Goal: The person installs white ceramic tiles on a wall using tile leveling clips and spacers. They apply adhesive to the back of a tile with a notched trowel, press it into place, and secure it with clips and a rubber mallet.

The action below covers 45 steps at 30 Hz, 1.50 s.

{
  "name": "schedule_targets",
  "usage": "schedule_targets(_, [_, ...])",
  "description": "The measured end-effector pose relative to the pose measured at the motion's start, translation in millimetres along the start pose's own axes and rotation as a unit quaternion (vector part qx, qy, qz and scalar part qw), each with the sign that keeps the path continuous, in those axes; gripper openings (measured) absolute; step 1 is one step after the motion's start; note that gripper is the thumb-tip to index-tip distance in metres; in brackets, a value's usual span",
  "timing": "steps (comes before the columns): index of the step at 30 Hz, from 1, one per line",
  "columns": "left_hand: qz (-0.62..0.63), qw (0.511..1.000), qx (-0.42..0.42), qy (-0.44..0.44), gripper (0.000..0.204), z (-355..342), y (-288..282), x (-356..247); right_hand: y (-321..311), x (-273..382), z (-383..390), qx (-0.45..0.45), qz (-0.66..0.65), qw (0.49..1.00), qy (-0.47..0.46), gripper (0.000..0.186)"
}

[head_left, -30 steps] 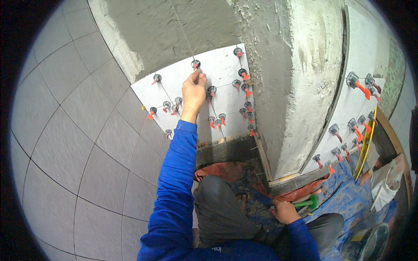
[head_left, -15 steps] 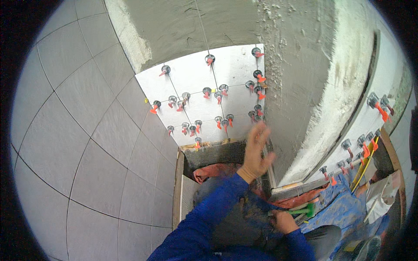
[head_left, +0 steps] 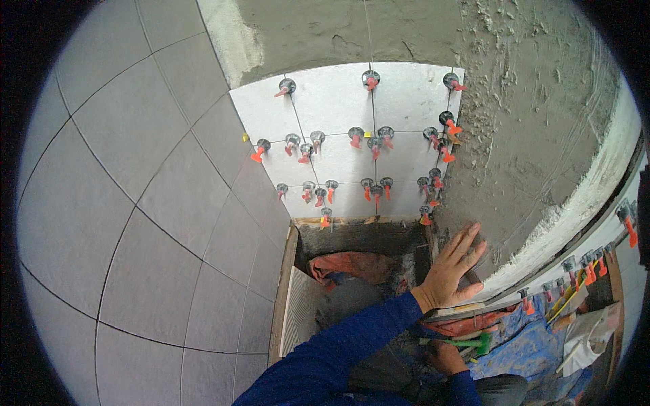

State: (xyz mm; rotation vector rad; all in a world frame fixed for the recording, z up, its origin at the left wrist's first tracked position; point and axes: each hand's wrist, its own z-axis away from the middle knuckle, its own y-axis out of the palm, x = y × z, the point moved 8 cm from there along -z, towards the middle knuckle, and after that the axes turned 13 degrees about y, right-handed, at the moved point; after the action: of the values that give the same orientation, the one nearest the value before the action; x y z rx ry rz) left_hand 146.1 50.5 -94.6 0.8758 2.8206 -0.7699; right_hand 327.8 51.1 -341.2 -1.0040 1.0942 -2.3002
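My left hand [head_left: 452, 269] is open, fingers stretched out, at the lower part of the mortar-coated right wall [head_left: 528, 155]. A dark edge shows behind its fingers; whether it touches the wall I cannot tell. Lower down, my right hand [head_left: 447, 356] has curled fingers, partly hidden. Beside it is a green-headed tool [head_left: 482, 344] with a pale handle; I cannot make out whether the hand grips it. White tiles [head_left: 406, 98] cover the lower back wall, with several black-and-red levelling clips [head_left: 370, 80] along their joints.
Large grey tiles [head_left: 156, 250] cover the left wall. A ribbed panel [head_left: 300, 311] leans at its foot near a reddish cloth [head_left: 355, 266]. To the right lie a blue tarp [head_left: 518, 348] and a white sack [head_left: 589, 338]. More clips [head_left: 628, 223] stick out from the far-right tiles.
My left hand has moved right and down, from before the back wall's corner to the lower right wall. The view has shifted, and my right hand stays beside the green-headed tool.
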Motion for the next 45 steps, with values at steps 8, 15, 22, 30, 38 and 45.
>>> schedule_targets(8, [-0.032,0.996,-0.07,0.044,0.048,1,-31,-13,21,-7,-12,0.018,0.029,0.999,-0.027,0.041])
schedule_targets(15, [0.056,0.964,-0.188,-0.177,0.019,28,-35,37,13,-2,-13,0.015,0.015,1.0,-0.005,0.041])
schedule_targets(22, [0.098,0.94,-0.164,-0.282,0.017,46,-11,56,-4,12,-9,0.009,-0.008,1.0,-0.003,0.039])
schedule_targets(30, [0.088,0.944,-0.124,-0.292,0.021,42,3,61,5,-5,-17,0.009,-0.012,1.0,-0.027,0.041])
schedule_targets(38, [0.136,0.923,-0.116,-0.341,0.027,47,13,67,15,-20,-18,0.0,0.025,0.999,-0.02,0.042])
schedule_targets(45, [0.183,0.906,-0.116,-0.363,0.027,52,18,72,16,-18,-16,0.003,0.038,0.999,0.0,0.039])
